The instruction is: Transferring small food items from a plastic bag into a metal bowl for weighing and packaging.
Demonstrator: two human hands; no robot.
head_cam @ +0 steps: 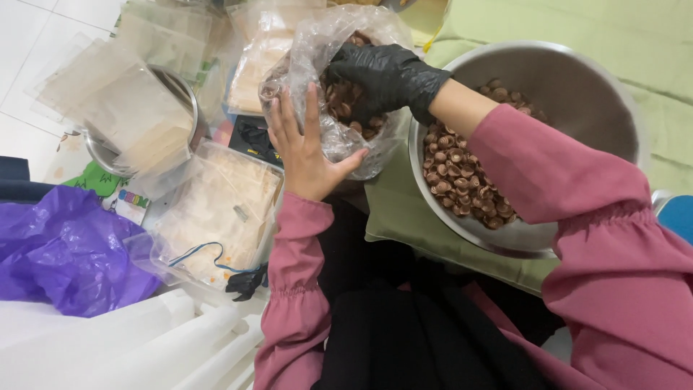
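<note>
The bare left hand (307, 148), spread flat, steadies the clear crinkled plastic bag (361, 137) — the black-gloved right hand (386, 76) reaches inside, curled over small brown round snacks (346, 97).

There is one view only, from the person's head, looking steeply down and close over the lap and pink sleeves, with the steel bowl (577, 79) right and the tiled floor (29, 43) top left.

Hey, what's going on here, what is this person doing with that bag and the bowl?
A person in pink sleeves steadies a clear plastic bag of small brown cup-shaped pieces with the bare left hand. The right hand, in a black glove, reaches into the bag's open top. Beside it a metal bowl holds more of the same brown pieces.
</note>
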